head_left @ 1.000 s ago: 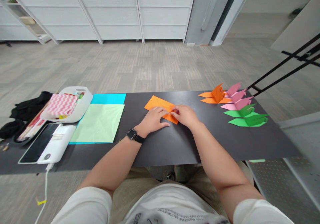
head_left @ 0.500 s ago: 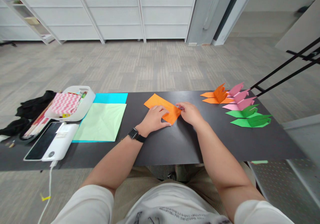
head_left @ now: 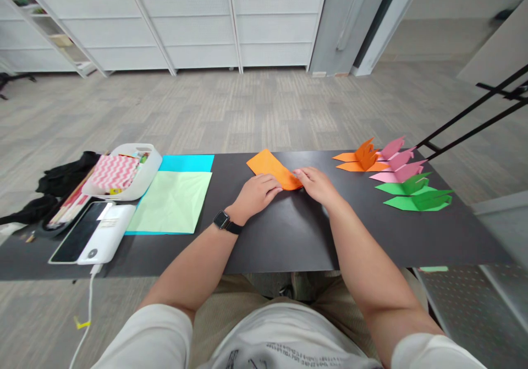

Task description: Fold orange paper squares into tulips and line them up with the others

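Observation:
A folded sheet of orange origami paper lies slanted on the dark table in front of me. My left hand, with a black watch on its wrist, has its fingers and thumb close together on the paper's near edge. At the right end, my right hand pinches the orange paper between thumb and fingers. The fingertips partly cover that end, so the fold under them is hard to make out.
Folded paper cranes in orange, pink and green stand at the right. Light green paper lies over blue sheets. Further left are a white basket, a phone and a white power bank.
The paper's near corner, which pointed toward me, is now turned up and away, leaving a narrower strip. My left fingers have drawn together at its near edge; my right hand still grips the right end.

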Available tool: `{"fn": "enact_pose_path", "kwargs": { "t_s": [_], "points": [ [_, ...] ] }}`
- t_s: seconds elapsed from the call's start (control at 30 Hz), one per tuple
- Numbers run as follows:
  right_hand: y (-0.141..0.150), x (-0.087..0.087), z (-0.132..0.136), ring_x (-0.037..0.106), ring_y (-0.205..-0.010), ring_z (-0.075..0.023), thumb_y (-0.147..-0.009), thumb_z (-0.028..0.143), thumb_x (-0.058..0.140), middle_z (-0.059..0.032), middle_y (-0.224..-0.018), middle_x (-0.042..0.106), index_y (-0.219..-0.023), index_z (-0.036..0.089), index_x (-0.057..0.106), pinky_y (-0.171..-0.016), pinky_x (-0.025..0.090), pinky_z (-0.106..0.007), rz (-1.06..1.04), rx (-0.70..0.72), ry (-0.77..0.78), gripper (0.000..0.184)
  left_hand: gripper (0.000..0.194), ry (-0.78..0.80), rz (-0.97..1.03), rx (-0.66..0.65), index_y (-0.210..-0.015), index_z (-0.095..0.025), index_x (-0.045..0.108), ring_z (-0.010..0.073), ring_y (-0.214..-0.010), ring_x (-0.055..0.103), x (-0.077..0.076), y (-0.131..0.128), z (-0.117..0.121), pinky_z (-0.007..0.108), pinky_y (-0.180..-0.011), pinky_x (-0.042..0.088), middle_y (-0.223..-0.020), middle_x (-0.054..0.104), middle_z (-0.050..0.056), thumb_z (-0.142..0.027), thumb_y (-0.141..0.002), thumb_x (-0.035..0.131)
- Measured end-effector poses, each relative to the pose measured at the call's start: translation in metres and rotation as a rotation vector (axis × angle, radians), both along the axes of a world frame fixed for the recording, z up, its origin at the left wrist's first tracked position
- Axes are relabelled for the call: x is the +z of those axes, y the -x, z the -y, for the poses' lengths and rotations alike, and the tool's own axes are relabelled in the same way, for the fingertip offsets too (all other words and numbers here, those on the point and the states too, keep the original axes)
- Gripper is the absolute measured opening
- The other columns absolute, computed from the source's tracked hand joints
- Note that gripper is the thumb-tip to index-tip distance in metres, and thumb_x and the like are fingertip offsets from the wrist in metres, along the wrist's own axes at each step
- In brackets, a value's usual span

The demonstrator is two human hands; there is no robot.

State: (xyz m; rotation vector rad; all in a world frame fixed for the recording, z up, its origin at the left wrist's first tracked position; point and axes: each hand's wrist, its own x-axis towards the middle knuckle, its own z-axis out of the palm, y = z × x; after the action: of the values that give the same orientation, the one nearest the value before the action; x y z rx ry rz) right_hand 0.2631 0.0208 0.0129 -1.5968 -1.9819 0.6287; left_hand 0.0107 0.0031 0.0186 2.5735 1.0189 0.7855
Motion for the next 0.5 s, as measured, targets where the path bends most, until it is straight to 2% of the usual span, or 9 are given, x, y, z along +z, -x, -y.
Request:
{"fn": "enact_pose_path", "kwargs": {
  "t_s": [0.07,0.13,0.27,0.37,0.5],
  "points": [
    [0.0,0.004,0.002,0.07,-0.116,-0.0272,-0.113,0.048,0.036,-0.0111,-0.118,0.078,-0.116,0.023,0.08,-0.105,0.051,-0.041,-0.051,-0.001,-0.019,0.051,0.023,0.003,0.055,0.07,-0.106,-0.02,0.071,0.022,-0.102,0.07,0.0,0.002,0.0,0.038,-0.096,0.054,-0.107,0.076,0.007,-0.031,-0.112,0.051],
    [0.001,0.008,0.004,0.068,-0.122,-0.0274,-0.112,0.052,0.036,-0.0111,-0.125,0.077,-0.12,0.024,0.079,-0.108,0.05,-0.043,-0.09,0.052,-0.064,0.052,0.023,0.01,0.1,0.152,-0.106,-0.02,0.068,0.022,-0.1,0.069,0.0,0.005,-0.001,0.036,-0.094,0.055,-0.106,0.075,0.007,-0.029,-0.112,0.048],
    [0.003,0.015,0.008,0.069,-0.123,-0.0279,-0.101,0.047,0.063,-0.0098,-0.132,0.075,-0.131,0.026,0.074,-0.111,0.05,-0.045,-0.098,0.18,-0.136,0.039,0.021,0.033,0.185,0.266,-0.108,-0.02,0.064,0.0216,-0.103,0.068,0.003,0.011,-0.002,0.036,-0.097,0.054,-0.11,0.073,0.008,-0.027,-0.111,0.045],
    [0.002,0.016,0.007,0.071,-0.119,-0.0287,-0.093,0.038,0.075,-0.0084,-0.126,0.077,-0.125,0.027,0.077,-0.109,0.052,-0.047,-0.072,0.195,-0.142,0.035,0.02,0.061,0.21,0.257,-0.109,-0.021,0.063,0.0213,-0.104,0.067,0.006,0.014,-0.002,0.035,-0.097,0.055,-0.111,0.072,0.008,-0.026,-0.11,0.043],
    [-0.003,0.01,0.001,0.072,-0.114,-0.0275,-0.089,0.029,0.074,-0.0072,-0.119,0.078,-0.113,0.027,0.081,-0.106,0.054,-0.046,-0.063,0.218,-0.148,0.025,0.017,0.07,0.236,0.203,-0.109,-0.021,0.062,0.0211,-0.106,0.067,0.009,0.014,-0.001,0.036,-0.099,0.054,-0.112,0.072,0.008,-0.023,-0.109,0.045]
  ]
}}
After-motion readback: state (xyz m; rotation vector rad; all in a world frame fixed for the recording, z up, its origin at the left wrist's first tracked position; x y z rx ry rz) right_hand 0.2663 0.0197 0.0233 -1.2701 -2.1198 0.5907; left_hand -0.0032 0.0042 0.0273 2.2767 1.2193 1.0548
